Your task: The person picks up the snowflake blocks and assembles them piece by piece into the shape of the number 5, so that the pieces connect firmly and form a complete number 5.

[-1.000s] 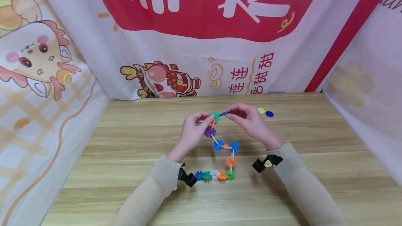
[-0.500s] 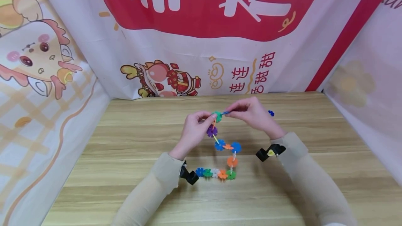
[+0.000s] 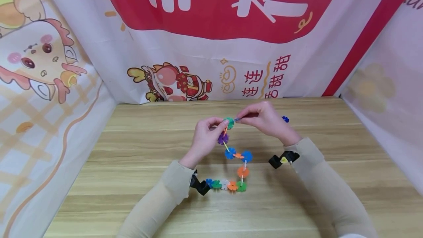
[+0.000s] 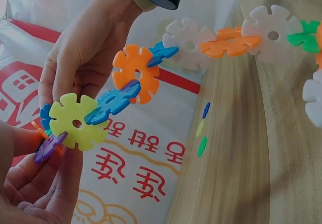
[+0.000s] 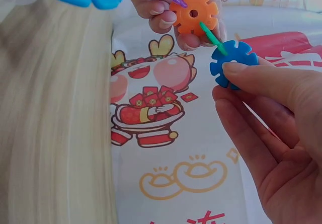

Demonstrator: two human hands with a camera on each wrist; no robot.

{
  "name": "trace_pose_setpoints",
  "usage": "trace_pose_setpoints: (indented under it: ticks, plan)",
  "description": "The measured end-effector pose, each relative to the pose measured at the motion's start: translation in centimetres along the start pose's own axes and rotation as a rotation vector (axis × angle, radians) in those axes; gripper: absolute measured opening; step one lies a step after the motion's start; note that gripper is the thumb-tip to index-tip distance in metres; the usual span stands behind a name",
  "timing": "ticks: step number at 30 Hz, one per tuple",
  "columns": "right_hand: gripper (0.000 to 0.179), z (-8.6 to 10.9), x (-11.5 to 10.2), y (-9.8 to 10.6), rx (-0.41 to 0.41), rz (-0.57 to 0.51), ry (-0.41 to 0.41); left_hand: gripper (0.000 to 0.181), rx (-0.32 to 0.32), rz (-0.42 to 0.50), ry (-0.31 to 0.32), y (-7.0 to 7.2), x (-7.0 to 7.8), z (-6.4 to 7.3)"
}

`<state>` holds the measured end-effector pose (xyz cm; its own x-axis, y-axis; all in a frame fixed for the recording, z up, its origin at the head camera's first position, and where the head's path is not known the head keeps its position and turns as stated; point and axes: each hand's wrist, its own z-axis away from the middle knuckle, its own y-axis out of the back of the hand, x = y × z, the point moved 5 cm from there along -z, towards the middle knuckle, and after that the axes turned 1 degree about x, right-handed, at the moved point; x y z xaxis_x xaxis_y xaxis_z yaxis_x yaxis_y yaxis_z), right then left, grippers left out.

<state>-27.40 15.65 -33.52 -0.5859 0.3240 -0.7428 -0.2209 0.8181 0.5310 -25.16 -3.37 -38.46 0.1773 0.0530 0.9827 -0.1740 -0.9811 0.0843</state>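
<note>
Snowflake-shaped plastic discs are slotted edge to edge in a bent chain. My left hand point(image 3: 206, 135) pinches the chain's upper end at a green disc point(image 3: 230, 123), above an orange one and a purple disc point(image 3: 223, 139). Between thumb and fingers, my right hand point(image 3: 266, 122) holds a blue disc point(image 5: 220, 65), which meets the edge of the green disc in the right wrist view. Farther along the chain come a yellow disc point(image 4: 73, 108), blue ones and an orange disc point(image 3: 243, 172). The bottom row ends in a green disc point(image 3: 241, 186).
Loose discs lie toward the back of the wooden table point(image 3: 138, 150): a blue disc point(image 4: 206, 109), a yellow disc point(image 4: 200, 129) and a green disc point(image 4: 203, 146). Printed cloth point(image 3: 211, 54) walls the back and sides. Each wrist wears a black camera point(image 3: 200, 187).
My right hand has shifted slightly right and back, and now covers the loose yellow disc in the head view. Both hands keep their pinch; the hanging chain sways a little.
</note>
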Motion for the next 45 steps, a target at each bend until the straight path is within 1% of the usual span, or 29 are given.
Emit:
trace_pose_setpoints:
  ticks: [7, 11, 14, 17, 20, 23, 28, 30, 32, 35, 43, 45]
  plan:
    - [0.008, 0.3, 0.4, 0.0, 0.001, -0.014, -0.051, 0.023, -0.005, -0.003, 0.014, -0.1, 0.0, 0.0]
    - [0.019, 0.4, 0.8, 0.7, 0.009, -0.045, -0.112, 0.023, -0.006, 0.009, 0.028, 0.0, -0.1, -0.1]
    - [0.026, 0.7, 1.8, 1.8, 0.057, -0.068, -0.165, 0.023, 0.011, -0.006, 0.035, 0.2, -0.3, -0.2]
    - [0.026, 1.2, 3.8, 3.2, 0.124, -0.074, -0.231, 0.023, 0.029, -0.025, 0.034, 0.5, -0.4, -0.2]
    - [0.029, 1.8, 6.1, 4.1, 0.161, -0.040, -0.303, 0.023, 0.032, -0.031, 0.029, 0.6, -0.4, -0.2]
    - [0.033, 2.4, 8.6, 4.6, 0.162, 0.032, -0.376, 0.022, 0.030, -0.026, 0.028, 0.6, -0.5, -0.3]
    - [0.044, 3.8, 13.1, 4.5, 0.141, 0.082, -0.531, 0.022, 0.031, -0.020, 0.034, 0.7, -0.6, -0.3]
    - [0.050, 4.3, 14.7, 4.3, 0.134, 0.096, -0.578, 0.022, 0.027, -0.016, 0.035, 0.7, -0.6, -0.3]
    - [0.053, 4.7, 15.8, 4.0, 0.124, 0.123, -0.596, 0.022, 0.023, -0.009, 0.037, 0.7, -0.7, -0.3]
    - [0.050, 4.9, 16.8, 3.9, 0.135, 0.158, -0.591, 0.022, 0.020, -0.006, 0.035, 0.7, -0.7, -0.3]
    - [0.039, 4.5, 17.1, 3.3, 0.098, 0.265, -0.577, 0.022, -0.001, 0.013, 0.047, 0.6, -0.7, -0.3]
    - [0.037, 4.5, 17.2, 3.3, 0.098, 0.267, -0.584, 0.022, -0.002, 0.014, 0.050, 0.5, -0.7, -0.3]
